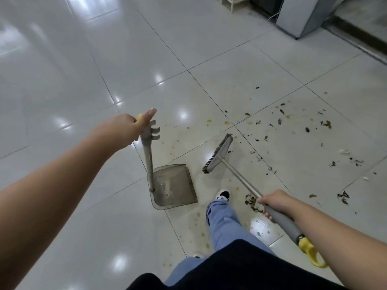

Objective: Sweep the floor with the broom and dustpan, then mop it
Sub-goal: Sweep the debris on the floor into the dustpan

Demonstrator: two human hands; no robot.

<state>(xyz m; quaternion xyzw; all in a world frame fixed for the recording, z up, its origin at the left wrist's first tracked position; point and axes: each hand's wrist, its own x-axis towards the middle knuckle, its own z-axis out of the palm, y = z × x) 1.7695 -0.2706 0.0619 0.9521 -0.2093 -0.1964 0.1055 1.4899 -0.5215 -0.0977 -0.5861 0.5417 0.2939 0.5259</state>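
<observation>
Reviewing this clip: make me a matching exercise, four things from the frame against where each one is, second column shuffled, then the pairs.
Things:
1. dustpan
2. broom
3. dark debris
4. shoe

Places:
A. scattered on the tiles right of the broom head
B. handle in the right hand
C. handle top in the left hand
D. beside the dustpan's right edge

Pairs: 1-C, 2-B, 3-A, 4-D

Grey dustpan (174, 185) flat on tiles, grey broom (217, 153) head just beside
</observation>
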